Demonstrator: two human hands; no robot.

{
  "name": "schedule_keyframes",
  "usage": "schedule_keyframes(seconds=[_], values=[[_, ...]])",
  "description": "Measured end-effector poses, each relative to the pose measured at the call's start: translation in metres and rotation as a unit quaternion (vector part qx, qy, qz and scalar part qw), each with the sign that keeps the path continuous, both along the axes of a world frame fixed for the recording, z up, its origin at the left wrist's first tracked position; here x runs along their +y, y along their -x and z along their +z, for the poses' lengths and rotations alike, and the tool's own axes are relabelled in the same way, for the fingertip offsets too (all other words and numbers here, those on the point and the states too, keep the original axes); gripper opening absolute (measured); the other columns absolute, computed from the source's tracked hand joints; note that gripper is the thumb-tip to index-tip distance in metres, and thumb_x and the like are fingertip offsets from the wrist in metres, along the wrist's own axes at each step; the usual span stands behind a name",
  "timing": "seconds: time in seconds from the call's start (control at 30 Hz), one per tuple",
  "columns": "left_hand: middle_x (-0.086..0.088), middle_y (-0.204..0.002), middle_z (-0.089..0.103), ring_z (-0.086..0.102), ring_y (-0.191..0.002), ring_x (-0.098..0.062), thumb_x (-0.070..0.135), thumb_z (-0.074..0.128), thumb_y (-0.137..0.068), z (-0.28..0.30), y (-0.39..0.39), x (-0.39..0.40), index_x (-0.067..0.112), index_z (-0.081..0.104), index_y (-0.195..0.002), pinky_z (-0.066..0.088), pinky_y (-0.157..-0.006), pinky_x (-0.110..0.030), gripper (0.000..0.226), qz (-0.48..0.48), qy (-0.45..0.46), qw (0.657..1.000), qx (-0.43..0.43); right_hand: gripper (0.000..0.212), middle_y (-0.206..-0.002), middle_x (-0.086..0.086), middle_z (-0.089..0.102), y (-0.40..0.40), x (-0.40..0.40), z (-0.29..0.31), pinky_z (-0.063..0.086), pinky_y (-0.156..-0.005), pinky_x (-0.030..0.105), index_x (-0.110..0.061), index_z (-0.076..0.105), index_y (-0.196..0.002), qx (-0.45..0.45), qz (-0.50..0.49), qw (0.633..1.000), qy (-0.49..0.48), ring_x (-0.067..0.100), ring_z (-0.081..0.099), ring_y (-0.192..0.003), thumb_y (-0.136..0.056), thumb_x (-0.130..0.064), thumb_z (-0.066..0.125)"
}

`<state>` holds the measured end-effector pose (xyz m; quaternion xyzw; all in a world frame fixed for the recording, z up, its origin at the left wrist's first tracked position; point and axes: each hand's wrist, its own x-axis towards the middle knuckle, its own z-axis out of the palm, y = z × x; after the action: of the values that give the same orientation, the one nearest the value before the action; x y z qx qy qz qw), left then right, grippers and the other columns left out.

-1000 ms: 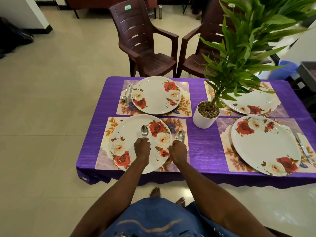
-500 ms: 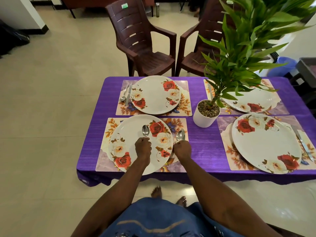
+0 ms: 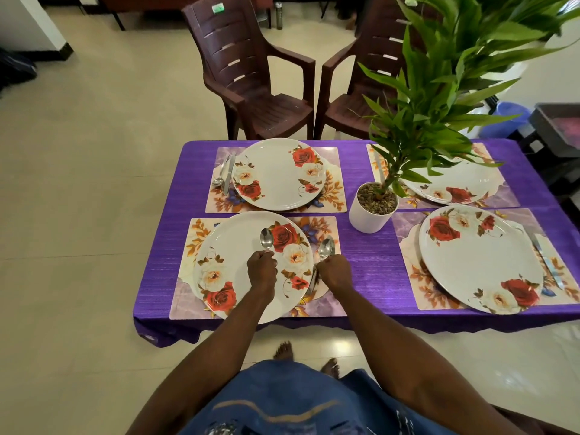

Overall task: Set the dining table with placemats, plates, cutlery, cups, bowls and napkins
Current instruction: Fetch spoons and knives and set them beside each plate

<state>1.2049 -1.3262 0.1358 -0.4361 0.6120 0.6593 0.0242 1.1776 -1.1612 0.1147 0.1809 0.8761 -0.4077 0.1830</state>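
The left hand (image 3: 262,267) is curled round the handle of a spoon (image 3: 266,238), whose bowl points away from the person and hangs over the near-left plate (image 3: 232,246). The right hand (image 3: 333,267) grips a second spoon (image 3: 325,247) at the right rim of that same plate, its bowl over the near-left placemat (image 3: 326,226); a thin strip of metal shows below this hand along the plate's edge, but what it is cannot be told.

The table (image 3: 163,246) is covered in a purple cloth and carries four floral placemats, each with a white rose-patterned plate on it. On the far-left placemat (image 3: 332,180) sits the far-left plate (image 3: 276,174), with a spoon and knife (image 3: 224,174) lying side by side just left of it. The near-right plate (image 3: 480,259) has a knife (image 3: 546,262) lying just beside its right edge. The far-right plate (image 3: 452,189) is partly hidden behind the leaves of a potted plant (image 3: 373,211), which stands in a white pot between the left and right settings.

Two brown plastic chairs (image 3: 251,83) stand on the tiled floor beyond the far edge of the table.
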Motion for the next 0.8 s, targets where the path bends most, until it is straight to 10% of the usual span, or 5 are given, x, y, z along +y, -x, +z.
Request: schedule_keyframes(seconds=[0.8], values=[[-0.004,-0.079,0.060,0.048,-0.061,-0.013,0.015,0.046,-0.094,-0.004,0.011,0.007,0.006,0.063,-0.103,0.036,-0.047,-0.023,0.022,-0.058,0.001,0.998,0.000,0.017,-0.073,0.007,0.063,0.001,0.000,0.014,0.045,-0.054,0.027,-0.004,0.062,-0.080,0.009,0.088,0.993,-0.080,0.018,0.058,-0.063,-0.088,-0.020,0.062]])
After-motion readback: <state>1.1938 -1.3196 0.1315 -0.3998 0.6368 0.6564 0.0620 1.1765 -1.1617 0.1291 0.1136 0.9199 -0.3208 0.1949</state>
